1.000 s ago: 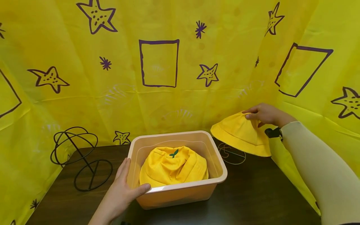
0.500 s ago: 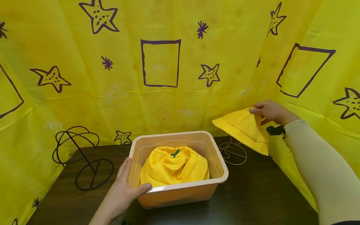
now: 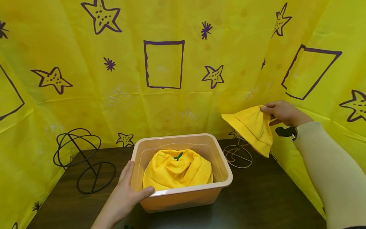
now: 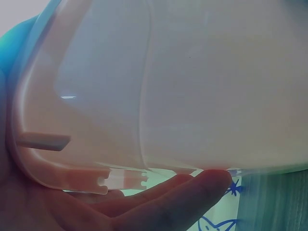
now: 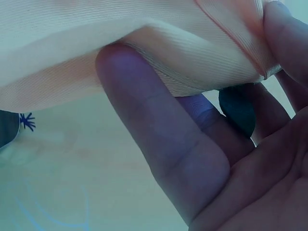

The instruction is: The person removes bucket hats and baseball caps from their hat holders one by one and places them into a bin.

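Observation:
My right hand pinches a yellow brimmed hat near the top of its crown. The hat hangs tilted, brim low on the right, partly in front of a thin wire hat stand; whether they touch I cannot tell. In the right wrist view a green leaf-shaped piece shows between the fingers. My left hand holds a peach plastic tub at its near left corner, thumb over the front rim and fingers along the side. Inside the tub lies another yellow hat with a green sprout on top.
On the left of the dark wooden table a black wire hat stand leans to one side. A yellow cloth with purple drawings hangs behind the table and along both sides.
My right hand has moved up and to the right with the hat, which has tilted further. More of the wire stand beneath it now shows. The left hand and tub stay put.

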Demonstrator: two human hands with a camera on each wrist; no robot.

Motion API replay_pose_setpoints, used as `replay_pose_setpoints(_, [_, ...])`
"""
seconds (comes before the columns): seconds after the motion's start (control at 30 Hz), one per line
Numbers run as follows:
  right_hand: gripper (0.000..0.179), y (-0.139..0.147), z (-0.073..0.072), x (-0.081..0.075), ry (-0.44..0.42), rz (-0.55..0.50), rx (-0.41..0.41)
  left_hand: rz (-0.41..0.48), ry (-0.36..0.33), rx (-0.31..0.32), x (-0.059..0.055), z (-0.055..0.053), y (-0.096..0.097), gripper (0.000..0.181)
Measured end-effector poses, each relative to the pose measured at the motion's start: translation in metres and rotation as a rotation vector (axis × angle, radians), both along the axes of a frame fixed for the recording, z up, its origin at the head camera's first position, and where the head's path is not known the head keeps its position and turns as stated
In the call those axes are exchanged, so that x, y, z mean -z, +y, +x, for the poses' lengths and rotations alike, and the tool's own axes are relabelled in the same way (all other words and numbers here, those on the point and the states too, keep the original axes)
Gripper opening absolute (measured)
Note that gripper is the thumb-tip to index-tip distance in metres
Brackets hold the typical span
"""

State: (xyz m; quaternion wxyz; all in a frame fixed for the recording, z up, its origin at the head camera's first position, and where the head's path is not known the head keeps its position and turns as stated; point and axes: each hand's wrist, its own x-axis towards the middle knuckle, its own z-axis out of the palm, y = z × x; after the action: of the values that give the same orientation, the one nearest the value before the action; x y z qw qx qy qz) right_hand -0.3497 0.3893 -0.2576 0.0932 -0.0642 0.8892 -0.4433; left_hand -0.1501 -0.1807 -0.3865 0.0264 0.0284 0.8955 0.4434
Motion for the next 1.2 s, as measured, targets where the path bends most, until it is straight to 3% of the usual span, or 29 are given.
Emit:
replay_pose_setpoints(0.53, [0.066,0.004,-0.002,-0.008,0.082,0.089,0.005,-0.014,-0.006,0.004,0.000,-0.001,0.000,0.121])
replay_pose_setpoints(0.87, [0.061,-0.006,0.005,-0.032,0.173,0.285,-0.024,-0.017,0.005,0.005,-0.001,0.001,0.001,0.120])
replay_pose_setpoints(1.2, [0.053,-0.035,0.005,-0.057,0.239,0.356,-0.060,-0.013,0.006,-0.001,-0.002,0.001,0.002,0.119])
